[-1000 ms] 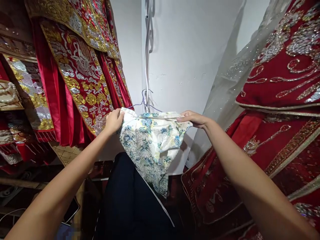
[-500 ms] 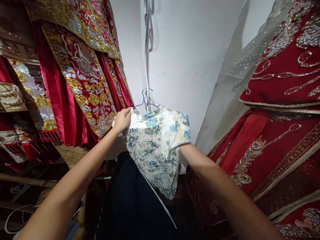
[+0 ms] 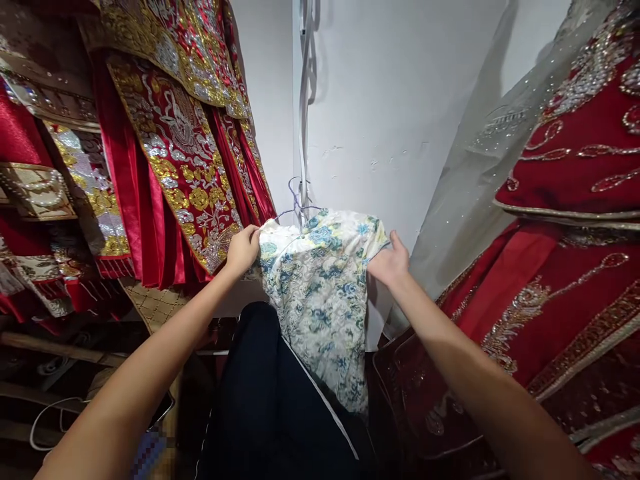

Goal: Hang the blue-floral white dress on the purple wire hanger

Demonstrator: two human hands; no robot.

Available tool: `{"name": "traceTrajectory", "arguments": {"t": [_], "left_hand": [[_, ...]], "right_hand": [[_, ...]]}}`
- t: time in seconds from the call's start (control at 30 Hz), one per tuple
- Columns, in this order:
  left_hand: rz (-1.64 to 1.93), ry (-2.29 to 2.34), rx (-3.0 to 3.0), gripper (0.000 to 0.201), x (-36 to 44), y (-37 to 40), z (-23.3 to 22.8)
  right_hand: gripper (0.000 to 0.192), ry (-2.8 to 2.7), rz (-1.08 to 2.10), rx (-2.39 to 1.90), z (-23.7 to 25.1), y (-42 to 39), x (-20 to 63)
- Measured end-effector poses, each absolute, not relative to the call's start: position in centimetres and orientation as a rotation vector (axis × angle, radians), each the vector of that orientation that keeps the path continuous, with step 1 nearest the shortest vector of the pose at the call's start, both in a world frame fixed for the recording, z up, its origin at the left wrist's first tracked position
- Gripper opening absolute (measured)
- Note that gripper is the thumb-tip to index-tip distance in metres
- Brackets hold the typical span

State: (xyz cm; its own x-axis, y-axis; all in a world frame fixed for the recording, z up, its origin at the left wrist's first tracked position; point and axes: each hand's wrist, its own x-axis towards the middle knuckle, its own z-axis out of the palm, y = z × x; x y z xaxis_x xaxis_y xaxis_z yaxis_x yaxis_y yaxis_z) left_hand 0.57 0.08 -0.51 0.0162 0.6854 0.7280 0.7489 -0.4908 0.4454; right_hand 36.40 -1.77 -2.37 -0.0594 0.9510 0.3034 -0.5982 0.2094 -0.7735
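Observation:
A cream garment with blue and yellow flowers (image 3: 323, 293) hangs on a thin wire hanger (image 3: 296, 197) in front of a white wall. My left hand (image 3: 243, 248) grips its left shoulder. My right hand (image 3: 389, 265) pinches the edge of its right sleeve. The hanger's hook rises just above the collar, between my two hands.
Red garments with gold and silver embroidery (image 3: 170, 140) hang close on the left, more red embroidered cloth (image 3: 565, 267) and a sheer sequined fabric (image 3: 475, 173) on the right. A dark garment (image 3: 270, 400) hangs below. A white cord (image 3: 305, 100) runs down the wall corner.
My right hand came out from under the garment and now holds its right sleeve edge. The floral cloth hangs straighter and longer. My left hand stayed on the left shoulder.

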Motion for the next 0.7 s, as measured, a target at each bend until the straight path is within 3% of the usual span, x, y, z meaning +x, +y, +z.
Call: {"name": "traceTrajectory", "arguments": {"t": [0.13, 0.2, 0.43, 0.5, 0.6, 0.63, 0.7], "left_hand": [[-1.610, -1.674, -2.141, 0.048, 0.9, 0.2, 0.7], [-1.671, -1.678, -2.192, 0.047, 0.8, 0.2, 1.2], [-1.727, -1.394, -2.589, 0.039, 2.0, -2.3, -0.7], [-1.690, -1.230, -2.828, 0.037, 3.4, -3.9, -1.3], [-1.659, -1.017, -3.045, 0.036, 6.1, -6.8, -0.9], [-1.672, -0.936, -3.092, 0.038, 7.1, -7.8, -0.4], [-1.709, -0.771, -3.182, 0.041, 8.8, -9.4, 0.8]], "right_hand": [[0.060, -1.035, 1.423, -0.269, 2.2, -3.2, 35.6], [0.060, -1.146, 1.416, -0.290, 3.5, -4.4, 34.2], [0.043, -1.946, 1.380, -0.734, 0.2, -6.6, 30.0], [0.056, -2.069, 1.083, -0.914, -1.7, -6.1, 28.9], [0.105, -2.148, 0.423, -1.063, -4.3, -5.2, 27.5], [0.113, -2.181, 0.228, -1.062, -5.0, -5.0, 27.2], [0.111, -2.230, -0.014, -1.035, -5.9, -4.9, 26.6]]}}
